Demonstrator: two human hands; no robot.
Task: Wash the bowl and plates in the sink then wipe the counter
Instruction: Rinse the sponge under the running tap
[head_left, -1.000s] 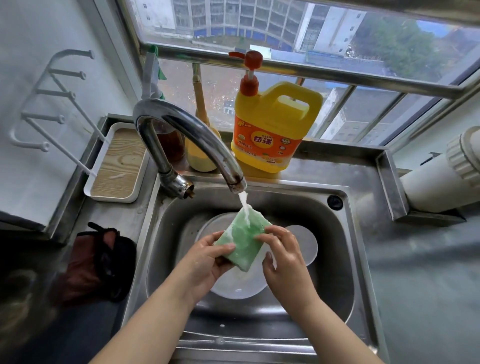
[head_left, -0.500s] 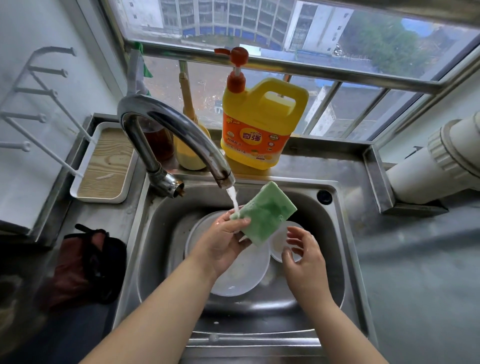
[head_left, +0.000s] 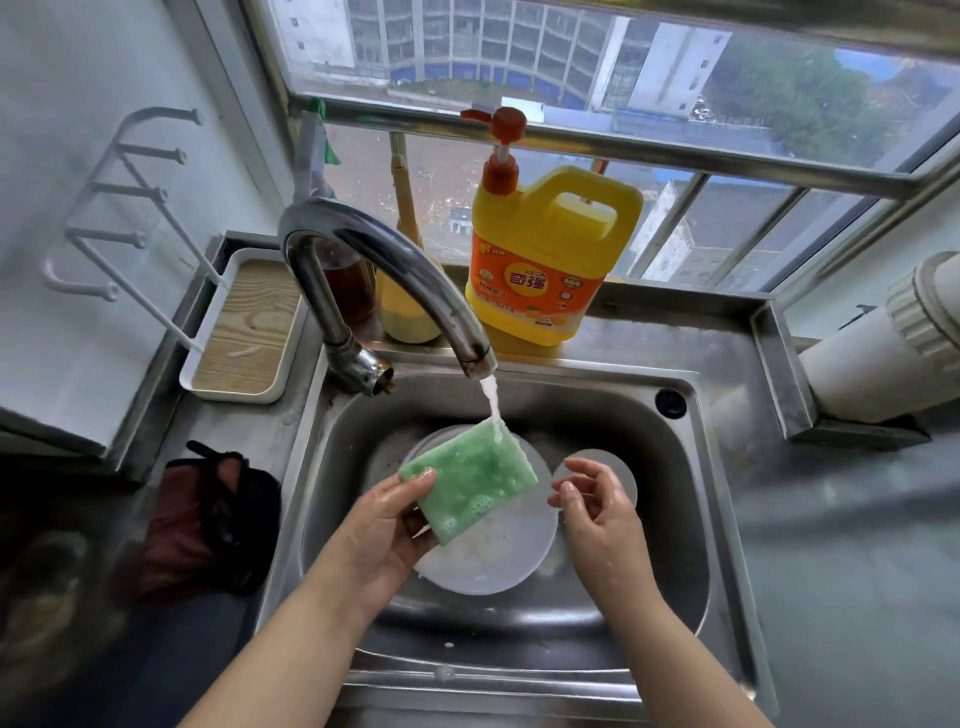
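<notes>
At the left edge of the frame a dark red cloth (head_left: 208, 525) lies on the counter (head_left: 857, 545), beside the steel sink (head_left: 691, 519). Left of centre, the left hand (head_left: 382, 525) pinches a foamy green sponge (head_left: 467, 480) by its lower corner, thumb on top, holding it under the thin stream from the tap (head_left: 384, 275), which strikes the sponge's upper edge. Beneath it, at the frame's centre, a large white plate (head_left: 493, 556) lies in the basin, and just to its right a smaller white dish (head_left: 621, 470), perhaps the bowl. Above that dish the right hand (head_left: 597, 506) hovers wet, fingers loosely spread, gripping nothing. The hands are apart. Behind, upper centre, stands a yellow detergent jug (head_left: 540, 265). To do this well, I'd say let the sponge soak evenly, squeeze it to work up lather, then take the plate in the free hand and scrub.
</notes>
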